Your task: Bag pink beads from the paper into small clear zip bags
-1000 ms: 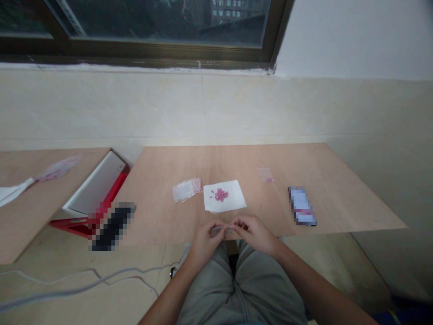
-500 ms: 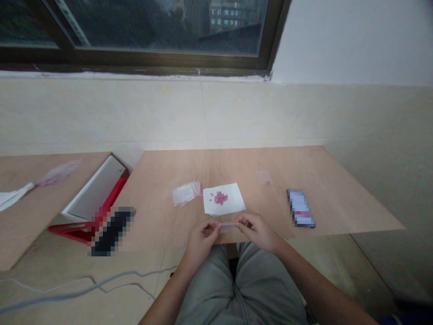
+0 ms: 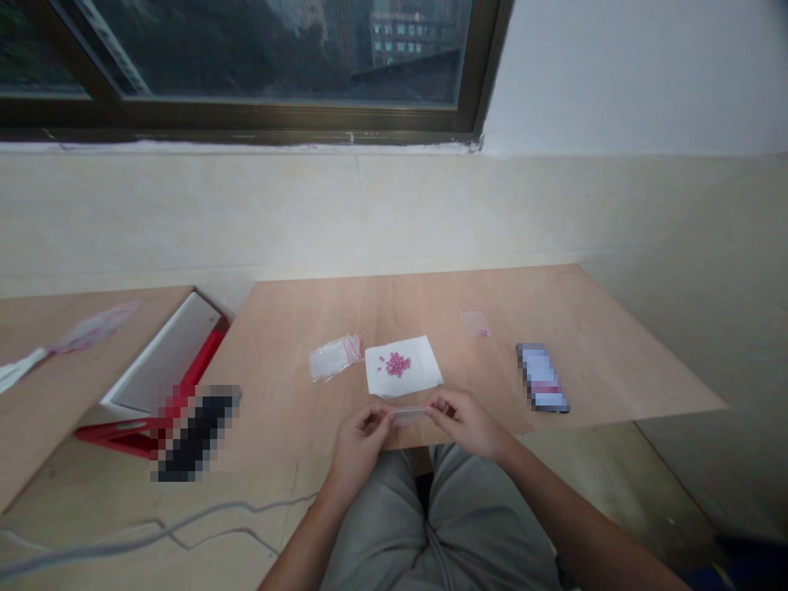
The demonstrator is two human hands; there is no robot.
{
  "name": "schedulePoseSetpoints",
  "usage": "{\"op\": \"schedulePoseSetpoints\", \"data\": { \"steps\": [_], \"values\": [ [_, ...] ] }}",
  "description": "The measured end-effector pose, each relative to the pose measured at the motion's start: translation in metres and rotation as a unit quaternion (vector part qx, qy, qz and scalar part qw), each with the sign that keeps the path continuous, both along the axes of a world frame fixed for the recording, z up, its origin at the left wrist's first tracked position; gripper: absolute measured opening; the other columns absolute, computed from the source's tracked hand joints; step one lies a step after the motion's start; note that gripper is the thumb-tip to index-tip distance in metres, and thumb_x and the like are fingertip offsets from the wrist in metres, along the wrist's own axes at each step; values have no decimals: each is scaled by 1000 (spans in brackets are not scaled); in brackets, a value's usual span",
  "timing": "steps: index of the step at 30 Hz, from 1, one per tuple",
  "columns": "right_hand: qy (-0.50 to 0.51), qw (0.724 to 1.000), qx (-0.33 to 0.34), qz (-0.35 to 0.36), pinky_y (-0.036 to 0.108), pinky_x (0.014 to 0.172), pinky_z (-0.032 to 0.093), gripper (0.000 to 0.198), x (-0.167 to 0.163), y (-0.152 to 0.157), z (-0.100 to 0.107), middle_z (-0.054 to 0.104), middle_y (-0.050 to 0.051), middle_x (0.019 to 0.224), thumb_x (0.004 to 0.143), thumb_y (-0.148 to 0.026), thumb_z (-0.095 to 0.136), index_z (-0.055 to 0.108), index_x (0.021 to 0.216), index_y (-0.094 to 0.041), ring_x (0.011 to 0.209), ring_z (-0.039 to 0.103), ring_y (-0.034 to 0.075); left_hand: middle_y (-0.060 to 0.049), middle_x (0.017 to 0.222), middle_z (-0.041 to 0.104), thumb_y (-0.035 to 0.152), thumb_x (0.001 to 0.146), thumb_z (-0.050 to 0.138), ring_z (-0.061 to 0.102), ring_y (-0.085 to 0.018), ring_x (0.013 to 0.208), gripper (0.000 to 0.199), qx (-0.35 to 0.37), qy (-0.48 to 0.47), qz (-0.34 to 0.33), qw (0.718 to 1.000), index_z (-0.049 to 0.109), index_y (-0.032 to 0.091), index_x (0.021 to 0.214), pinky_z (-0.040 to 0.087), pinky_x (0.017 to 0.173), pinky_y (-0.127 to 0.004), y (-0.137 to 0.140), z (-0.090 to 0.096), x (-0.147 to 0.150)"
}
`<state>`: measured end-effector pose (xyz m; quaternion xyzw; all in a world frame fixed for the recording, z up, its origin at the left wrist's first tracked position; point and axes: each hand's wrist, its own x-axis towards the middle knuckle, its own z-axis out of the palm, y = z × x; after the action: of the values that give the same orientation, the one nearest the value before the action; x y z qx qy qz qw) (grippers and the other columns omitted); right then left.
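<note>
Near the table's front edge, a small clear zip bag (image 3: 409,417) is stretched between my hands. My left hand (image 3: 363,439) pinches its left end, and my right hand (image 3: 463,420) pinches the right end. Just beyond them lies a sheet of white paper (image 3: 424,365), bearing a cluster of small pink beads (image 3: 397,364). Left of the paper is a stack of clear zip bags (image 3: 332,359) with reddish edges. Farther back on the right, another clear bag (image 3: 474,322) lies flat with a few pink beads in its corner. Whether the held bag contains anything cannot be made out.
A phone (image 3: 542,377) lies on the wooden table (image 3: 616,353) to the right. A blurred dark object (image 3: 200,435) is at the left front edge. Beyond it stand a red and white box-like thing (image 3: 163,361) and a second table (image 3: 37,435). Cables (image 3: 185,517) run across the floor.
The view has shifted slightly, moving the scene a little to the left. Both hands still hold the bag's ends, with hardly any change in grip.
</note>
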<state>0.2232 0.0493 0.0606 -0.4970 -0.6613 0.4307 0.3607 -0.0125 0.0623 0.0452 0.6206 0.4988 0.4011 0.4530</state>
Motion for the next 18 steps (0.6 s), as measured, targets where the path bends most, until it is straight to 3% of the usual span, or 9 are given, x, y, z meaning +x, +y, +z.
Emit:
{"op": "schedulePoseSetpoints", "data": {
  "steps": [6, 11, 18],
  "values": [
    [7, 998, -55, 28, 22, 52, 36, 16, -8, -5, -2, 60, 0, 71, 92, -33, 60, 65, 88, -18, 59, 51, 12, -4, 87, 68, 35, 94, 60, 64, -19, 85, 18, 26, 11, -45, 999, 67, 18, 90, 49, 79, -28, -7, 6, 5],
    [2, 998, -39, 48, 22, 53, 36, 18, -14, -9, 5, 59, 0, 70, 94, -31, 57, 67, 89, -17, 60, 51, 12, -4, 88, 65, 35, 97, 56, 62, -18, 86, 19, 24, 1, -70, 997, 64, 18, 92, 48, 79, -27, -11, 10, 9],
    [-9, 998, -27, 62, 21, 55, 35, 21, -8, -5, 2, 60, 0, 72, 95, -31, 56, 69, 90, -15, 61, 52, 11, -4, 89, 64, 37, 96, 57, 61, -18, 86, 21, 10, -24, -47, 999, 64, 17, 94, 48, 79, -27, -5, 9, 4]
  ]
}}
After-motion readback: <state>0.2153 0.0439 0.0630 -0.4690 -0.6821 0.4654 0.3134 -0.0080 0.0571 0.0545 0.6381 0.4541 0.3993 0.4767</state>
